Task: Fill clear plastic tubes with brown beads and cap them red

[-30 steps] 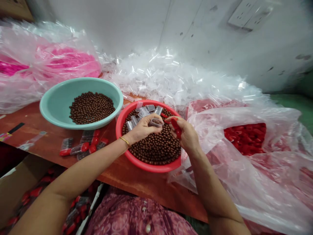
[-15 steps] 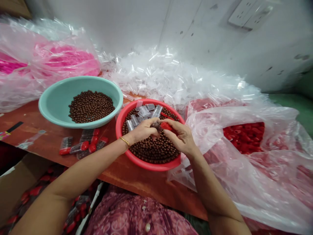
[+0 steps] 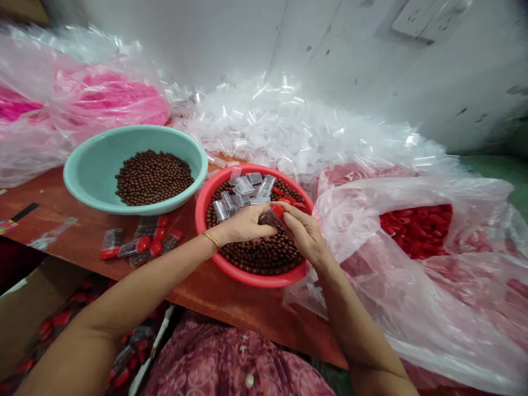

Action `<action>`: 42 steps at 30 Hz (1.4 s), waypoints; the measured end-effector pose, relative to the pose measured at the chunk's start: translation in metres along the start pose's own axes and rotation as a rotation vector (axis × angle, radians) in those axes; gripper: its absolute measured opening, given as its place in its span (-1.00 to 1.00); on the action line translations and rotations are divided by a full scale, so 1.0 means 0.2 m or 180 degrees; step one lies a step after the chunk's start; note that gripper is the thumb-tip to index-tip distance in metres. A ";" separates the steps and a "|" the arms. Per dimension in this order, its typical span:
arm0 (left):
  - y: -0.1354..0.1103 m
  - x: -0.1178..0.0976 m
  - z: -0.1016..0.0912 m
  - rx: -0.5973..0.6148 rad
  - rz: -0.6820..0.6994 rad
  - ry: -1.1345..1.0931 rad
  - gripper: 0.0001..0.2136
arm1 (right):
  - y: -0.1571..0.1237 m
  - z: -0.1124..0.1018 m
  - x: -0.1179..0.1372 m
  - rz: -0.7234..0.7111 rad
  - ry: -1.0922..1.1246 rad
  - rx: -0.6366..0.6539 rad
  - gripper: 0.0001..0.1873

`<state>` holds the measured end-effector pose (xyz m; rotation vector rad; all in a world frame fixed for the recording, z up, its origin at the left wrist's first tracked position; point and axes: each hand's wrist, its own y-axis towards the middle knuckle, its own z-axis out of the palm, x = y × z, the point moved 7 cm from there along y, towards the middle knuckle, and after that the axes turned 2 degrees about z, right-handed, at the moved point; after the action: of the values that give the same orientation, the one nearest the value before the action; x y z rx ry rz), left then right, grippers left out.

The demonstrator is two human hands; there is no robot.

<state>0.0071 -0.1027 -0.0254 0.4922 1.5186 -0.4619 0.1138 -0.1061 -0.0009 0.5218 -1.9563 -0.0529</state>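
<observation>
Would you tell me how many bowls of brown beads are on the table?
2: a teal bowl at the left, a red bowl right of it, at the centre. Bags could hide others.

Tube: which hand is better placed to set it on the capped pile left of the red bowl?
Left, likely: the left hand grips the tube and is nearer the pile; the right hand pinches only the cap.
</observation>
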 end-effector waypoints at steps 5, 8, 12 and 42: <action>0.00 0.05 0.00 -0.0118 -0.0251 0.0324 -0.68 | -0.03 0.00 0.03 -0.0435 -0.0898 0.0033 -0.57; 0.00 0.04 -0.01 -0.0223 -0.0136 0.0719 -0.77 | -0.05 0.01 0.04 -0.0690 -0.1558 0.0022 -0.56; 0.00 0.02 -0.01 -0.0225 0.0147 0.1182 -0.91 | -0.08 0.05 0.06 -0.0986 -0.2165 0.0110 -0.53; -0.03 -0.04 0.06 0.0058 -0.0039 0.2890 -0.83 | 0.12 0.17 -0.08 0.0756 0.1211 -0.0042 -0.05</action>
<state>0.0138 -0.1138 -0.0180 0.7631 2.3852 -0.2605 0.0813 -0.0859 -0.0226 0.2638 -1.6299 0.1722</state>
